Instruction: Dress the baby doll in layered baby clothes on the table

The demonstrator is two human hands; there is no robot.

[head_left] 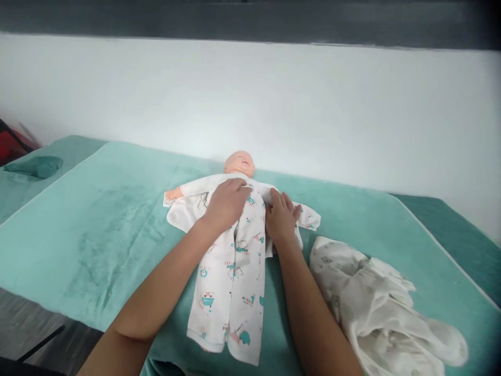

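Observation:
A baby doll [239,162] lies on its back with its head towards the wall. It is in a white long-sleeved top, and white printed baby clothes [246,250] with two legs are spread down its front towards me. My left hand [229,203] rests across the doll's chest, fingers stretched over the cloth. On the other side, my right hand [282,216] is at the doll's shoulder and side, its fingers bent at the cloth. Its thumb is partly hidden against the garment. Beneath the doll lies an opened garment, with a printed sleeve [309,217] sticking out at the right.
A crumpled white printed cloth [364,292] lies to the right of my right forearm. Green covering [97,224] spreads over the padded table, which has an oval hole [35,167] at far left. A white wall [250,94] stands behind; grey floor [31,324] shows lower left.

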